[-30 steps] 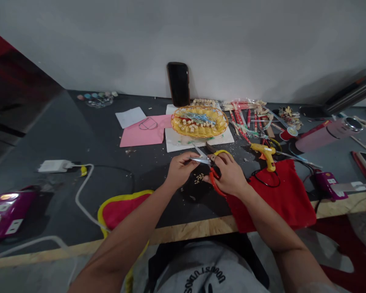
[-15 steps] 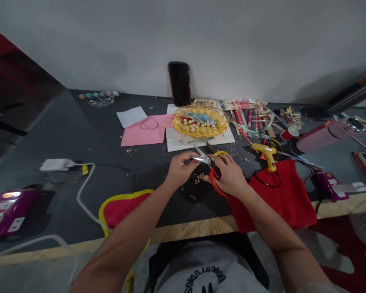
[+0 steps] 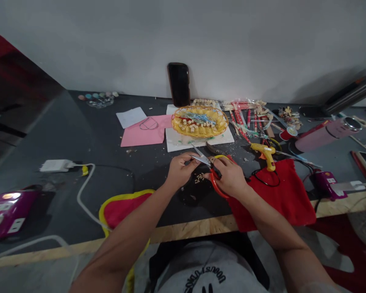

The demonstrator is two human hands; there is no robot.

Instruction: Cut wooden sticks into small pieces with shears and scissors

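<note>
My right hand (image 3: pixel 232 178) has its fingers in the loops of a pair of scissors (image 3: pixel 216 185) with red and yellow handles. The scissor blades point away and to the left, spread apart. At their left side my left hand (image 3: pixel 179 170) is closed in a pinch close to the lower blade. Whatever lies between its fingertips is too small to make out. Below the blades, several small pale cut pieces (image 3: pixel 199 178) lie on the dark table. A yellow woven basket (image 3: pixel 176 127) beyond the hands holds blue sticks and small pale pieces.
Behind the basket a phone (image 3: pixel 179 84) leans on the wall. Pink paper (image 3: pixel 143 136) lies left of the basket. To the right are a yellow glue gun (image 3: pixel 266 154), a red cloth (image 3: pixel 280 199) and a pink bottle (image 3: pixel 326 136). A white charger (image 3: pixel 56 165) and cable lie left.
The red scissor handle has shifted slightly down and to the right, with the right hand moving a little. My left hand stays nearly still.
</note>
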